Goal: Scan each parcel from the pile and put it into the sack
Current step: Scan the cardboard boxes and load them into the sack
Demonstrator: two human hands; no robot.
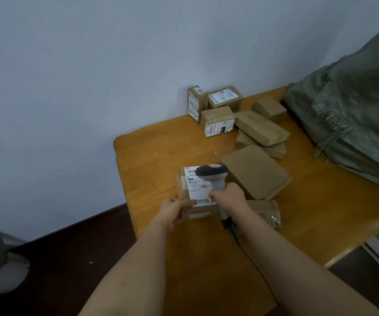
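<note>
Lower centre: left hand (175, 212) pinching labelled parcel (195, 192), right hand (228, 196) wrapped round scanner (213, 176). Risk: scanner head covering barcode, likely misread; sack (352, 115) upper right.

- A small parcel-sorting room, plain and improvised.
- Brown cardboard parcels with shipping labels (220, 115) piled on an orange wooden bench (152, 156).
- Grey-green woven sack (355, 115) far right.
- Grey handheld barcode scanner (213, 176).
- Bare pale-blue wall (92, 76), dark floor (58, 258).
</note>
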